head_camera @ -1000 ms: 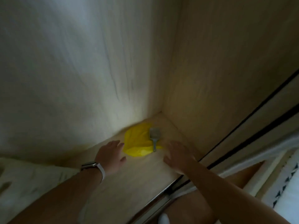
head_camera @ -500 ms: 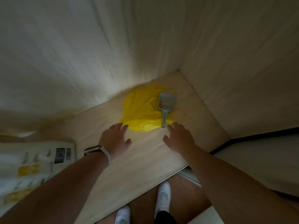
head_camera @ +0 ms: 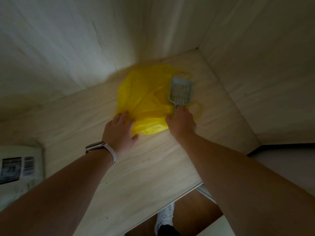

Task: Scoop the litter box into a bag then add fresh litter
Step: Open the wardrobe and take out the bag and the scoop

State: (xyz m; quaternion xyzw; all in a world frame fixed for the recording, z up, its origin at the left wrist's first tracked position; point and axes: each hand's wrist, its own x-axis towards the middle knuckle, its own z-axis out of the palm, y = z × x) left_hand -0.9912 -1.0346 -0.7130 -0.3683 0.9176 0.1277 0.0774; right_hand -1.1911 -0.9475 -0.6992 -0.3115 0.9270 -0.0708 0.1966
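- One pale wooden shelf [head_camera: 153, 167] fills the view, closed in by matching wood walls [head_camera: 255, 48] that meet in a corner at 1 o'clock; the light is dim.
- Brown floor [head_camera: 192, 210] and a white shoe [head_camera: 164, 217] show past the shelf edge at 6 o'clock.
- A printed pack [head_camera: 18, 166] with barcodes lies at 9 o'clock.
- The yellow bag [head_camera: 144, 92] lies flat on the shelf at 12 o'clock, against the back wall.
- The grey scoop [head_camera: 181, 90] lies on the bag's 3 o'clock side, handle toward the person.
- Left hand [head_camera: 119, 132], with a watch [head_camera: 100, 147] on its wrist: fingers [head_camera: 122, 116] straight and spread, tips touching the bag's 7 o'clock edge.
- Right hand [head_camera: 182, 123]: fingers [head_camera: 180, 110] cover the scoop handle; whether they grip it I cannot tell.
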